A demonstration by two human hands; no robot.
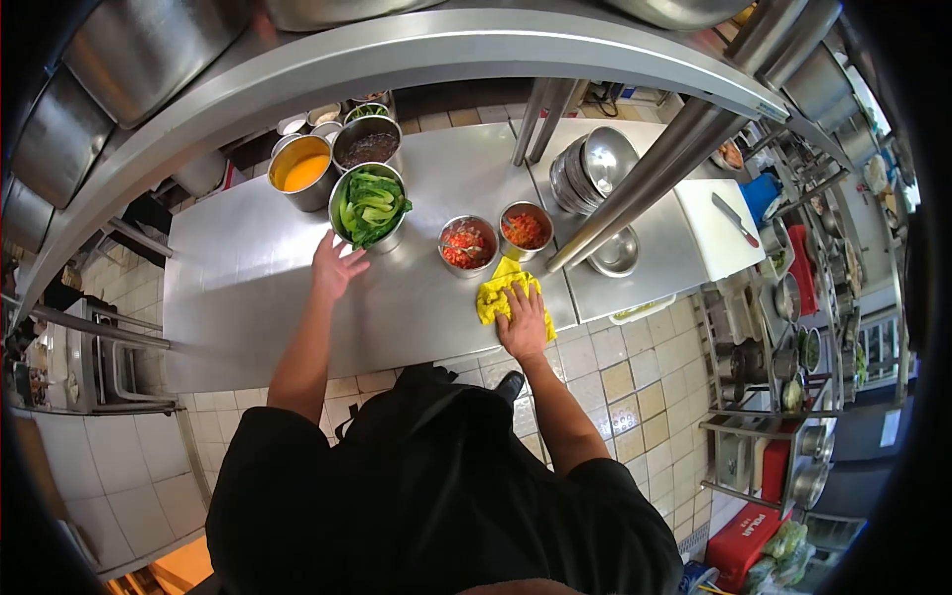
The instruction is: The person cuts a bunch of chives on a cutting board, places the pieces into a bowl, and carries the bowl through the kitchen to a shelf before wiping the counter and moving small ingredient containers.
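Observation:
My left hand is open, fingers spread, right at the near side of a metal pot of leafy greens. On the steel counter lies a crumpled yellow cloth. My right hand rests on top of it with the fingers stretched out and spread. Just beyond the cloth stand two small metal pots: one with chopped red food and a spoon in it, the other with an orange-red chopped mix.
Behind the greens stand a pot of orange liquid and a pot of dark liquid. To the right are stacked metal bowls, a single bowl, and a knife on a white cutting board. Slanted steel posts support an overhead shelf.

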